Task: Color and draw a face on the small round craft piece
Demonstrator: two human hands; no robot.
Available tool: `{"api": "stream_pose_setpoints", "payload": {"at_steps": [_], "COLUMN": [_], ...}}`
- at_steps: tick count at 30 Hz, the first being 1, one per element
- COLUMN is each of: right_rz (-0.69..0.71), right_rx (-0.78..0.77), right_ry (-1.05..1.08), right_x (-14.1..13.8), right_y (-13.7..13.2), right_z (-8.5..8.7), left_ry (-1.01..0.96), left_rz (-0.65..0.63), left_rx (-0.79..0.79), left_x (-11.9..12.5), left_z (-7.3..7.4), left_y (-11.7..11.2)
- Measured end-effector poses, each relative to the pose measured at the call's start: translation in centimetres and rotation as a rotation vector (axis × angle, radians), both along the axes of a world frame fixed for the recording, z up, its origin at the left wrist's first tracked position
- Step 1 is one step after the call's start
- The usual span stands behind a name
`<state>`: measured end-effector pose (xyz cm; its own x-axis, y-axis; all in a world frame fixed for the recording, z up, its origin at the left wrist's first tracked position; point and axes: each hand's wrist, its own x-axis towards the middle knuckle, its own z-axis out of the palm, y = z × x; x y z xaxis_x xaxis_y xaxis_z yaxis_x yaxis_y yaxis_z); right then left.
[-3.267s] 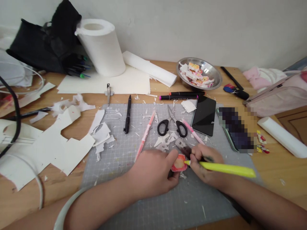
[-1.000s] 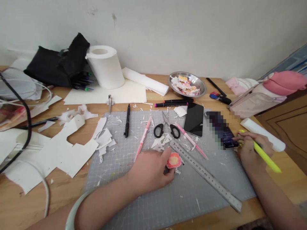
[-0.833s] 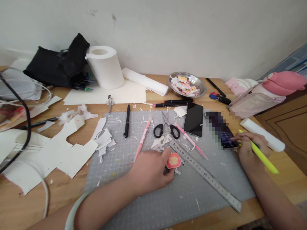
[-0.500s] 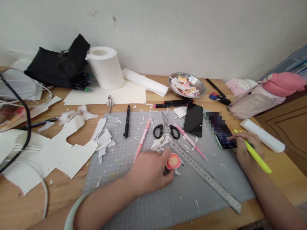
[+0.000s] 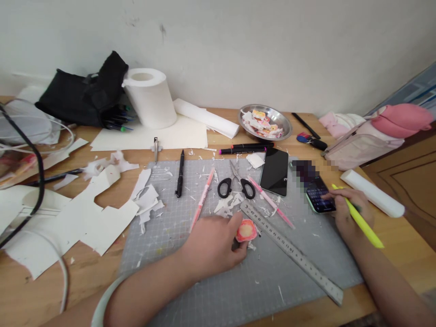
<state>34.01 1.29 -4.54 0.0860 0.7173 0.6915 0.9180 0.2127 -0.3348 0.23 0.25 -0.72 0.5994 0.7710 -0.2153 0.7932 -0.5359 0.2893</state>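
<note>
My left hand (image 5: 214,243) rests low over the grey cutting mat (image 5: 190,295), its thumb and fingers closed on a small paper cutout (image 5: 246,230) with a red-pink border and pale yellow middle. At the right, my right hand (image 5: 356,213) holds a neon yellow pen (image 5: 366,226) while a fingertip touches the lit keyboard of a phone (image 5: 316,190). A steel ruler (image 5: 293,252) lies slantwise between both hands. Just beyond my left hand are black-handled scissors (image 5: 236,181), paper scraps (image 5: 230,203) and two pink pens (image 5: 203,197).
A metal bowl (image 5: 287,122) of coloured cutouts stands at the back. Left of it are a paper roll (image 5: 151,102) and black pouch (image 5: 78,97). A dark tablet-like slab (image 5: 275,171), black pen (image 5: 180,172), cut sheets (image 5: 98,227), black cable (image 5: 40,168) and pink bottle (image 5: 371,141) surround the mat.
The yellow pen's lower end has shifted very slightly left, with a small movement of my right hand at the phone. My left hand stays in place with the cutout.
</note>
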Motion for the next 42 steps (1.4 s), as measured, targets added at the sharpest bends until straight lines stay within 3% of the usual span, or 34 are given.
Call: {"api": "stream_pose_setpoints", "payload": {"at_steps": [14, 24, 42], "right_rz": [0.107, 0.169, 0.134], "right_rx": [-0.120, -0.112, -0.193], "right_ry": [-0.067, -0.141, -0.148], "right_x": [-0.05, 0.02, 0.11], "right_y": [0.08, 0.39, 0.32], "right_z": [0.53, 0.30, 0.22], "left_ry": [0.008, -0.020, -0.018], "left_rz": [0.005, -0.006, 0.004], "left_rx": [0.002, 0.027, 0.039], "left_x": [0.04, 0.01, -0.03], "left_z": [-0.02, -0.06, -0.48], "left_y": [-0.02, -0.03, -0.10]}}
